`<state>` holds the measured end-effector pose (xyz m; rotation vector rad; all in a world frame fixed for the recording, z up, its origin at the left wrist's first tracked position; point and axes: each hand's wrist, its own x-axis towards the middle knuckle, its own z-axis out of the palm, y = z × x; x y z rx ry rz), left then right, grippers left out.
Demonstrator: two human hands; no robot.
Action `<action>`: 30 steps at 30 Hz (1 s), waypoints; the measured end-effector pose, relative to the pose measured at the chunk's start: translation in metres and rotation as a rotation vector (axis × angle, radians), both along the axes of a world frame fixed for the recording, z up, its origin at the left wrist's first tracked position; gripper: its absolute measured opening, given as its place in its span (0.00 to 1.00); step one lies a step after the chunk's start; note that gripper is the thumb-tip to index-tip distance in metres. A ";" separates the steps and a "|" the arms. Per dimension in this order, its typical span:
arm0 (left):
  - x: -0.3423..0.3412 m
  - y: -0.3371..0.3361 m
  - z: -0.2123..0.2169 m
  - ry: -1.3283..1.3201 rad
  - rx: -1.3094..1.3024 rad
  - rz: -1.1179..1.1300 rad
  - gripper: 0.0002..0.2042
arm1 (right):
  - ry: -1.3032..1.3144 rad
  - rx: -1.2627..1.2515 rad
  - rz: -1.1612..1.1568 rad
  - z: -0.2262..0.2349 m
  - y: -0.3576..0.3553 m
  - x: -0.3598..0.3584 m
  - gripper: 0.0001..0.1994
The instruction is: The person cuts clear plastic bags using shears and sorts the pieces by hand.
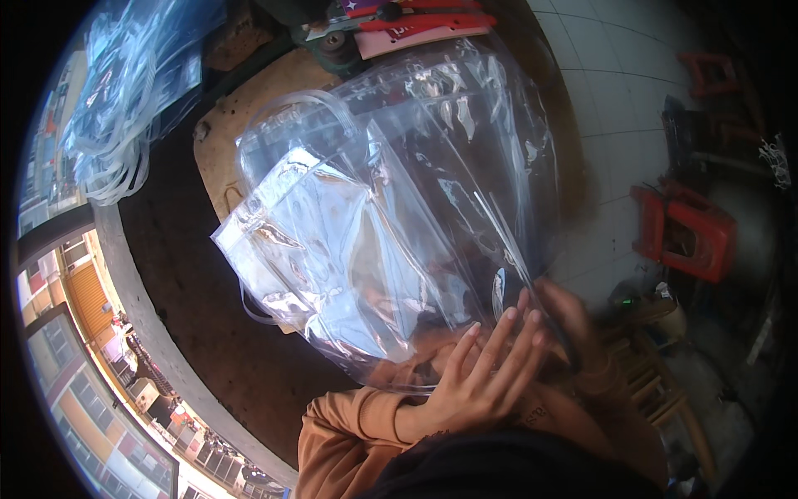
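A large clear plastic bag (490,200) with glossy folds spreads before me. On top of its left part lies a smaller pale, shiny section (332,241), perhaps a second bag; a looped clear handle (312,100) rises at the far left. My left hand (486,366) reaches across the near edge with its fingers stretched out, lying against the plastic and gripping nothing. Just right of its fingertips, my right hand (569,312) is at the bag's near right edge, fingers bent around it. Part of that hand is hidden.
More clear bags with white handles (125,125) hang at upper left. A wooden board (224,125) lies under the plastic. Red-handled tool (424,23) and a dark metal knob (335,46) are at the far side. A red stool (690,229) stands on the tiled floor at right.
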<state>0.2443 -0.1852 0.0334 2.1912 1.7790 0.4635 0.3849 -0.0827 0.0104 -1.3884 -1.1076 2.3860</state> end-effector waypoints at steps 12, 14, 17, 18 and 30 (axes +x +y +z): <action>-0.001 0.001 -0.003 0.031 0.044 -0.040 0.13 | -0.001 0.058 0.047 0.001 0.002 0.003 0.25; -0.002 0.001 -0.001 0.022 0.035 -0.050 0.13 | 0.011 0.040 0.036 0.001 0.002 0.002 0.25; -0.002 0.000 -0.001 0.013 0.035 -0.066 0.14 | 0.029 -0.004 0.029 -0.001 0.001 0.002 0.24; -0.002 0.000 -0.002 0.011 0.038 -0.072 0.14 | 0.038 0.011 0.040 -0.003 0.001 0.002 0.24; -0.002 0.001 -0.001 0.028 0.042 -0.062 0.15 | 0.016 -0.105 0.024 -0.004 0.003 0.006 0.24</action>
